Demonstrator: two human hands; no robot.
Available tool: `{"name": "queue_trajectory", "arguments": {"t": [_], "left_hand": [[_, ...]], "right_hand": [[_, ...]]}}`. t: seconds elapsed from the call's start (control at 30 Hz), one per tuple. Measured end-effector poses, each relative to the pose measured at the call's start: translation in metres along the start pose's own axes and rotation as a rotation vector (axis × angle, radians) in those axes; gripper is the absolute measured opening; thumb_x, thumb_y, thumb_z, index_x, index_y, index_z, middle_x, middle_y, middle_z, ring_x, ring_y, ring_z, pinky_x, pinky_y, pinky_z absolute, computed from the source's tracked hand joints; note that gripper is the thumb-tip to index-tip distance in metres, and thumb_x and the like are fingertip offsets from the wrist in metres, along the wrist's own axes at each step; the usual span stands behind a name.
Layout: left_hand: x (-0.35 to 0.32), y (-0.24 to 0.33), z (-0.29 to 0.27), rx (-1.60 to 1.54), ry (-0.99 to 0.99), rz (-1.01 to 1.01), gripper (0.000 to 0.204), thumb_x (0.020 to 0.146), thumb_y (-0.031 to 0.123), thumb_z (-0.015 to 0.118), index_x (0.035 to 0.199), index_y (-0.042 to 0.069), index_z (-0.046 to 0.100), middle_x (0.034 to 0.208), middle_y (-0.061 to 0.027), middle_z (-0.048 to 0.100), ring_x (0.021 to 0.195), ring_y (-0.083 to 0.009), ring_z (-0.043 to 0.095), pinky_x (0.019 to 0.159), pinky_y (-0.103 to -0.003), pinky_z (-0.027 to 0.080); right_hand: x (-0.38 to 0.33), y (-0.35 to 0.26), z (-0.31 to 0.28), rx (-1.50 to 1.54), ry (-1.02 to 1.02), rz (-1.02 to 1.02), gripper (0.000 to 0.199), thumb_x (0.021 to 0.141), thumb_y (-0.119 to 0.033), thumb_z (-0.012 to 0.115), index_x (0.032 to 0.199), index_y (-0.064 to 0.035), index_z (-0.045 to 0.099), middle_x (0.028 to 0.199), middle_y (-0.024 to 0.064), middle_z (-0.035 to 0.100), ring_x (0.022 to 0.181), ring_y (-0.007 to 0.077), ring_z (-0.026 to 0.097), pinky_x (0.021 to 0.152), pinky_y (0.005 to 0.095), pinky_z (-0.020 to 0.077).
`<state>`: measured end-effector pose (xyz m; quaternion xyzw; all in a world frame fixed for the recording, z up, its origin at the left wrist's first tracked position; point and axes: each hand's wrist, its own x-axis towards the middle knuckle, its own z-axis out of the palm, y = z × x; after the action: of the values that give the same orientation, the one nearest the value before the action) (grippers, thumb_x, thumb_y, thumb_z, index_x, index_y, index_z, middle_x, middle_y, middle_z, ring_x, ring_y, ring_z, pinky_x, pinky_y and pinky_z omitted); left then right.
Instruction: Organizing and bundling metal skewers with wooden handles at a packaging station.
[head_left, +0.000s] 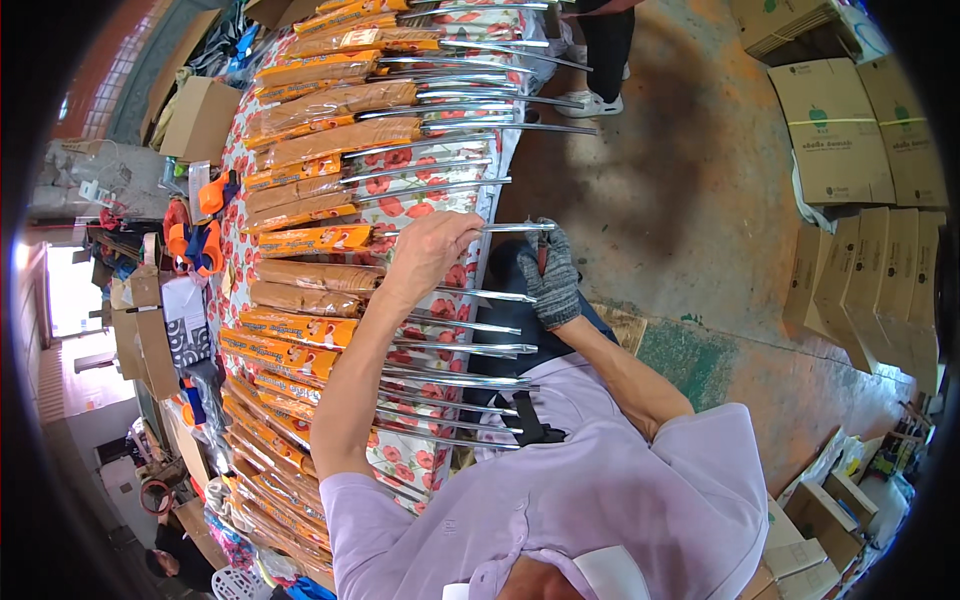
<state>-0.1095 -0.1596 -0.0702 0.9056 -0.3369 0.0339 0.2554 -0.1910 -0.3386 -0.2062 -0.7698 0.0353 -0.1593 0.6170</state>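
My bare left hand (432,250) pinches a thin shiny metal rod (510,228), just past the end of an orange-wrapped packet (318,241) lying in line with it. At the rod's free end is my right hand (553,280), in a grey knitted glove and closed around a small red-handled tool (542,262). The fingers hide most of the tool, so its exact kind cannot be made out. Packets in orange and clear brown wrapping (320,280) lie side by side along the table, on both sides of my left arm. Metal rods (470,350) stick out from them toward the table's right edge.
A red-flowered cloth (410,455) covers the table. Orange-handled tools (208,248) and cardboard boxes (200,118) stand along its left side. Flattened and stacked cartons (830,130) line the right. Another person's white shoe (595,104) is beyond the table's far right edge.
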Motion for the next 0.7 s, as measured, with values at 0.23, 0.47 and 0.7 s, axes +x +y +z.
{"name": "queue_trajectory", "arguments": {"t": [0.23,0.47,0.7], "left_hand": [[0.000,-0.001,0.005,0.004,-0.021,0.005,0.015,0.087,0.008,0.072,0.102,0.004,0.071,0.089,-0.0109,0.072,0.083,-0.0289,0.069,0.073,-0.038,0.055],[0.000,-0.002,0.006,-0.017,-0.043,-0.018,0.015,0.087,0.008,0.072,0.102,0.004,0.070,0.090,-0.0116,0.072,0.083,-0.0298,0.069,0.072,-0.038,0.055],[0.000,-0.007,0.002,0.003,-0.071,-0.048,0.017,0.087,0.009,0.072,0.104,0.005,0.070,0.091,-0.0123,0.072,0.083,-0.0311,0.069,0.073,-0.039,0.055]], "right_hand": [[-0.002,0.016,-0.004,-0.167,-0.039,-0.044,0.058,0.092,-0.011,0.070,0.141,0.0018,0.043,0.131,0.0168,0.060,0.122,0.0288,0.060,0.105,0.0350,0.0454],[-0.002,0.013,-0.005,0.004,-0.017,0.009,0.046,0.089,-0.017,0.073,0.126,0.0010,0.052,0.110,0.0153,0.067,0.101,0.0305,0.067,0.091,0.0367,0.0524],[0.002,0.016,0.001,-0.045,-0.024,0.003,0.036,0.087,-0.019,0.074,0.113,-0.0015,0.056,0.092,0.0149,0.067,0.083,0.0317,0.068,0.078,0.0397,0.0543]]}}
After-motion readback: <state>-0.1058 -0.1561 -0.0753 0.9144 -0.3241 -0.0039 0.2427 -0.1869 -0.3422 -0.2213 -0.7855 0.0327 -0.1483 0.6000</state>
